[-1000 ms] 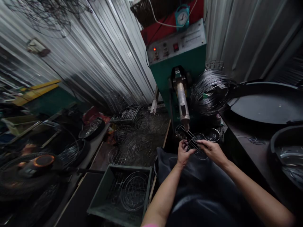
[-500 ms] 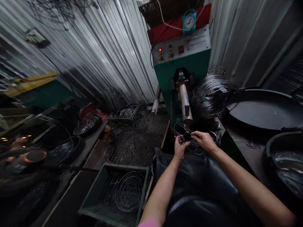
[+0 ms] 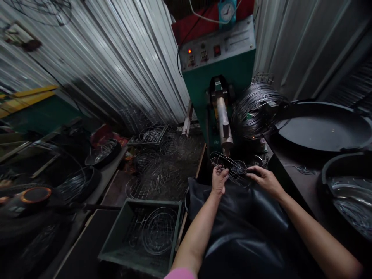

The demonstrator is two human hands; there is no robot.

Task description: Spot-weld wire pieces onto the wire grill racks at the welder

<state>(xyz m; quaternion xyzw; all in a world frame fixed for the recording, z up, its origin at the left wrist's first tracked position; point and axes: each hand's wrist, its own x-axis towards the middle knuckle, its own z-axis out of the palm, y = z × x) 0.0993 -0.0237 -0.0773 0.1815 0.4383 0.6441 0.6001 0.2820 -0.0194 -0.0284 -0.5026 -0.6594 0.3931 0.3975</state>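
My left hand is closed on the left edge of a round wire rack, thumb and fingers pinching the wires. At its right edge, the fingertips of my right hand pinch together on the wire; whether a small separate piece is between them I cannot tell. The rack is tilted just below the tip of a green spot welder's metal arm. Contact between the tip and the rack cannot be made out. A black apron covers my lap beneath both hands.
A coil of wire hangs right of the welder arm. Farther right are a large black pan and a black tub of metal pieces. At lower left, a green crate contains round wire racks. More wire pieces lie behind it.
My right hand has moved right and slightly down, away from the welder tip. The rack shows more fully between my hands. The head view has shifted slightly.
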